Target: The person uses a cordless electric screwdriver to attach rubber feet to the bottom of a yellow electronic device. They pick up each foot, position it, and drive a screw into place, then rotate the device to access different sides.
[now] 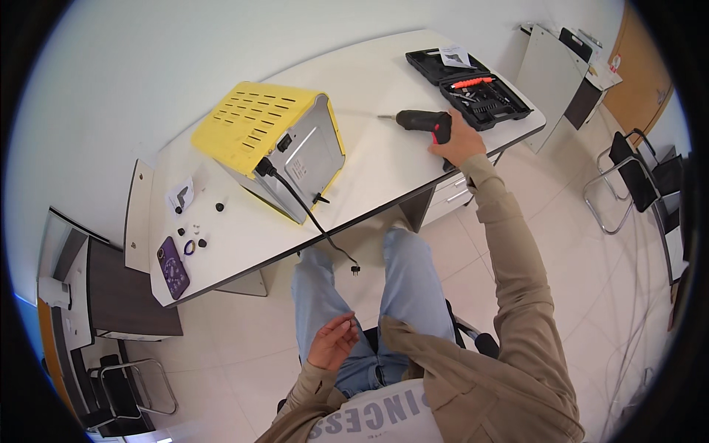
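Observation:
My right hand (463, 140) is wrapped round the grip of a black cordless screwdriver (419, 120) with a red accent, held over the desk's right part. Its metal bit points left, toward a yellow vented appliance (251, 118). That appliance is tipped on the desk with its grey metal panel (310, 151) facing right. A black power cord (301, 198) leaves the panel and hangs over the front edge, its plug dangling loose. Above my lap, my left hand (334, 343) has its fingertips pinched together; anything between them is too small to make out.
An open black tool case (484, 100) holds bits and an orange flexible shaft at the far right. On the desk's left (221, 258) lie a purple phone (173, 269), several black knobs, a small ring and a paper leaflet (179, 196). Chairs stand on both sides.

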### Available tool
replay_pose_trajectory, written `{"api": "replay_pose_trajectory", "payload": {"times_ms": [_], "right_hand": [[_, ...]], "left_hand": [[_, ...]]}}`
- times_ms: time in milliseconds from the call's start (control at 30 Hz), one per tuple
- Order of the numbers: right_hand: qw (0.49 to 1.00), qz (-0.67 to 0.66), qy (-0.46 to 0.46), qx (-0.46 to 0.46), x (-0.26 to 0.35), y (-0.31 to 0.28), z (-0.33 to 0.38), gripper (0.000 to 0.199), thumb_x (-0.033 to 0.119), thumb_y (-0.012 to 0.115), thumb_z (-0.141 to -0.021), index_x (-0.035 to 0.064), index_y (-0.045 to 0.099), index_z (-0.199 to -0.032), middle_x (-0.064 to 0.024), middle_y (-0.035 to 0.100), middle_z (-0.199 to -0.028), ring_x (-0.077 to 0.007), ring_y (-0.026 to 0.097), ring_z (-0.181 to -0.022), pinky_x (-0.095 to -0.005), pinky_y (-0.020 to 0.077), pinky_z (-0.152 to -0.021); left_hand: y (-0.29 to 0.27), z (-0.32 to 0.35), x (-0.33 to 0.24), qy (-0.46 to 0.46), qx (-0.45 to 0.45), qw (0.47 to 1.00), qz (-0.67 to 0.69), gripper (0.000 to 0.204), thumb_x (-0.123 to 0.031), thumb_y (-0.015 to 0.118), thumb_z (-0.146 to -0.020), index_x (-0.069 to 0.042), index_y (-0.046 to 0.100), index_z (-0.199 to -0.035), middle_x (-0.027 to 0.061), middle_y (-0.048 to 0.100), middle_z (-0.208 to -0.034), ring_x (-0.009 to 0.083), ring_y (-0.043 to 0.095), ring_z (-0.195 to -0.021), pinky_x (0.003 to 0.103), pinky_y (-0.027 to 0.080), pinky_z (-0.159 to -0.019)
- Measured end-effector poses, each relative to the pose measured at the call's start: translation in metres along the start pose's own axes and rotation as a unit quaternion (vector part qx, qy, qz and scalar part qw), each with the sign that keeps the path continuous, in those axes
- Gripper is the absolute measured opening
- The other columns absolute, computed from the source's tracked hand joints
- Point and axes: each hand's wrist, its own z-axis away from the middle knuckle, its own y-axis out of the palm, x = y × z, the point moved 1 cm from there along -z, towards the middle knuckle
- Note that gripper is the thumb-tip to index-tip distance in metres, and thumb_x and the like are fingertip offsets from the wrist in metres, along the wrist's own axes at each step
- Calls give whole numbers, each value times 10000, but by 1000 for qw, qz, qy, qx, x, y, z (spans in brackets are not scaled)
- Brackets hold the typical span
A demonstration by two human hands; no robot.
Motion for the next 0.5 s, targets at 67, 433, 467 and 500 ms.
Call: {"api": "replay_pose_trajectory", "payload": {"times_ms": [67,433,467,500], "right_hand": [[997,-77,-19,-23,-15,-4,8,1010,368,824,-604,23,330,-1414,-226,642,-1091,-368,626,-1016,-407,499,-863],[847,-521,101,30,-20,-9,84,414,218,744,-794,-32,546,-1057,-40,565,-725,-108,532,-518,-259,452,-446],[827,-550,112,27,-18,-6,91,415,219,746,-796,-26,543,-1061,-42,566,-731,-110,537,-520,-258,454,-445],[805,-580,123,23,-18,-3,98,416,221,748,-798,-20,540,-1065,-45,566,-737,-113,542,-522,-258,457,-444]], "left_hand": [[-1,-6,-1,-21,11,1000,11,219,-104,580,-943,-47,617,-1151,47,677,-983,139,642,-893,321,510,-849],[17,-23,-2,-22,57,998,26,233,-110,534,-970,-35,596,-1182,59,680,-1068,149,649,-1035,307,515,-861],[18,-24,-1,-27,69,997,28,233,-111,530,-973,-36,595,-1183,60,679,-1074,149,646,-1052,309,515,-865],[20,-25,1,-29,74,996,31,228,-110,529,-973,-38,596,-1178,58,679,-1075,145,646,-1048,306,514,-861]]}}
